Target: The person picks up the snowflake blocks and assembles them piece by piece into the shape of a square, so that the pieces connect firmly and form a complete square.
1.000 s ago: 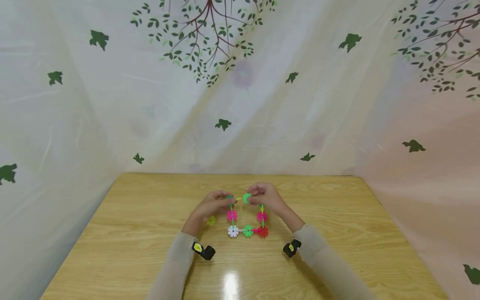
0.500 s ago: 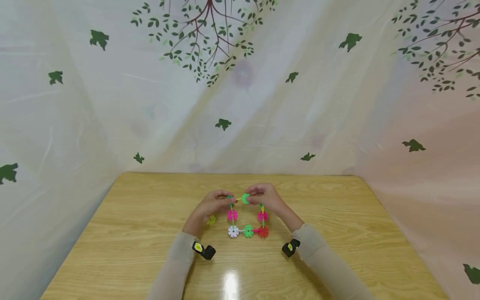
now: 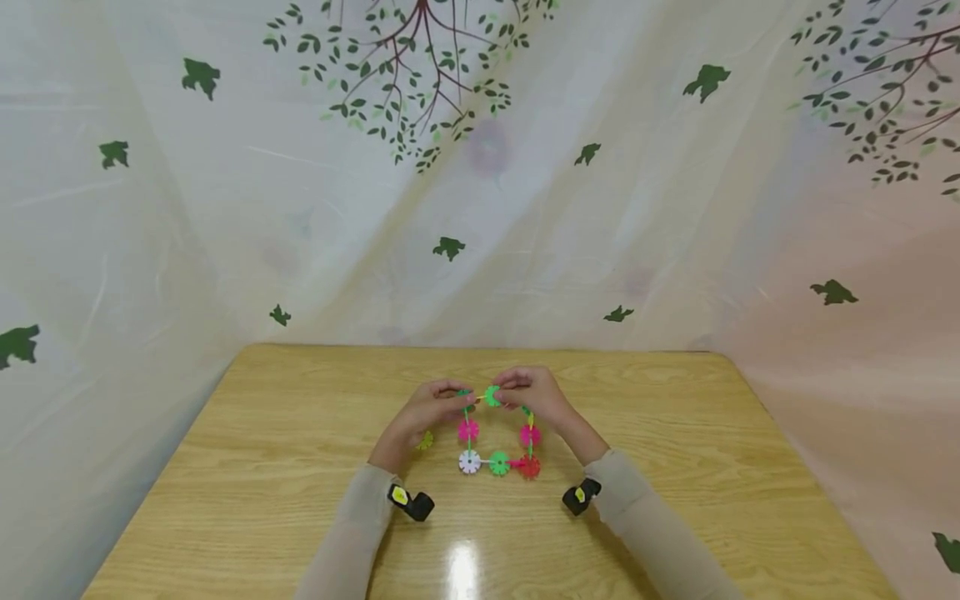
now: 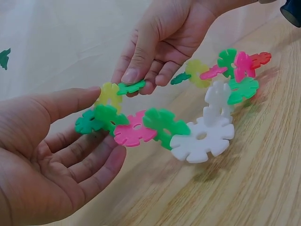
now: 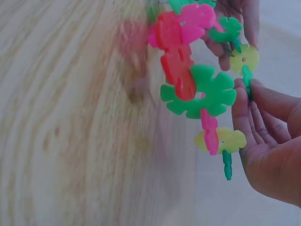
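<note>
A chain of plastic snowflake discs curves in an open loop between the hands. My left hand (image 3: 429, 408) pinches its far left corner, thumb at the yellow disc (image 4: 109, 95) and fingers behind a dark green disc (image 4: 88, 122). Thumb and fingers of my right hand (image 3: 536, 396) pinch a green disc (image 4: 131, 87), which meets that yellow disc edge-on. Nearest me lie a white disc (image 3: 469, 462), a green disc (image 3: 499, 463) and a red disc (image 3: 529, 466). The chain's other end, a dark green disc (image 5: 227, 165), hangs apart from the pinched disc, below my right hand.
A loose yellow-green disc (image 3: 425, 440) lies on the wooden table (image 3: 300, 500), beside my left wrist. Behind the table hangs a pale cloth (image 3: 337, 250) printed with leaves and branches. Each wrist carries a small black camera (image 3: 581, 497).
The green disc in my right hand has come slightly closer to the left hand. Both hands keep their hold, and the head view has shifted a little.
</note>
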`<state>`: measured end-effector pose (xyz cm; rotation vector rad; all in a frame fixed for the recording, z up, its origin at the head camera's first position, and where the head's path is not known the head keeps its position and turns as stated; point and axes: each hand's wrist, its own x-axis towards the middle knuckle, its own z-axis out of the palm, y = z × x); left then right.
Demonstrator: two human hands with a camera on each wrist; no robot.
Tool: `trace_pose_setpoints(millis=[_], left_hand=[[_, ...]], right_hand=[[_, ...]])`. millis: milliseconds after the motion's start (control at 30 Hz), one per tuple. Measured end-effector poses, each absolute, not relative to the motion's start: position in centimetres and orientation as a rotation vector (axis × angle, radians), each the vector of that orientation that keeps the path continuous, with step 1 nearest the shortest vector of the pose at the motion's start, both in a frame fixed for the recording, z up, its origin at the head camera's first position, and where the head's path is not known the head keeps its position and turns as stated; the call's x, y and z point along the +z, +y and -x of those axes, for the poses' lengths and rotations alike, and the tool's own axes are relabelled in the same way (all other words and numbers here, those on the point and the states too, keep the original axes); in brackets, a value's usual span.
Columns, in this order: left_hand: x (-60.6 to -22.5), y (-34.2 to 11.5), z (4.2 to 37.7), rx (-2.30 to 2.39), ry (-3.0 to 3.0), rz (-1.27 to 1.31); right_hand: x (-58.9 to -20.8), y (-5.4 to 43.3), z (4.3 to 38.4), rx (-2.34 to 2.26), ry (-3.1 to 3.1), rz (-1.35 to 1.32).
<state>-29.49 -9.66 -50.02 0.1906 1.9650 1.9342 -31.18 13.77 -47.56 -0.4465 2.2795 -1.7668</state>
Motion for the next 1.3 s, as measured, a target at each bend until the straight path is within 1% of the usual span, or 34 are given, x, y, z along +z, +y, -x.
trace_pose_setpoints(millis=[367, 767, 1033, 1300], left_hand=[[-49.9, -9.3, 29.6, 2.024, 1.961, -0.171], [-48.8, -9.2, 29.8, 2.037, 2.012, -0.231], [-48.5, -9.1, 29.9, 2.041, 2.044, -0.257], [-49.2, -8.9, 29.3, 2.027, 2.037, -0.195]], right_hand=[[-47.0, 13.7, 31.3, -1.817, 2.303, 0.423], [-45.9, 13.5, 31.8, -1.788, 2.341, 0.497], [-45.6, 13.3, 32.1, -1.778, 2.342, 0.491], [-46.6, 13.4, 31.7, -1.75, 2.355, 0.497]])
